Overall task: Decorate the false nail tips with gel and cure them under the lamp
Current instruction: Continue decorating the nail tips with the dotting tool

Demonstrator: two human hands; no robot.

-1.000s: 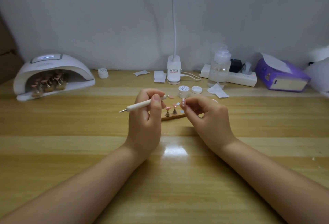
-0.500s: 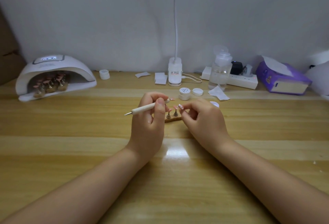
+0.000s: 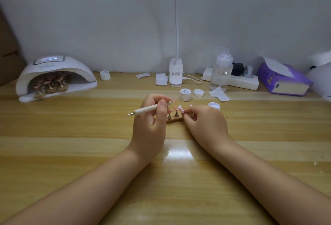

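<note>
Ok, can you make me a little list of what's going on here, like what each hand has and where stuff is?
left hand: holds pen, tip pointing left
right hand: pinches a nail tip over the stand
stand: wooden, on table between the hands
lamp: far left, display lit, nail tips inside
jar: behind hands, lid beside it

open table (image 3: pixel 71 153) left, jars (image 3: pixel 185 94) behind nail stand (image 3: pixel 174 120)

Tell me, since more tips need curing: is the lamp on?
On: the nail lamp's top display is lit, with nail tips inside.
</note>
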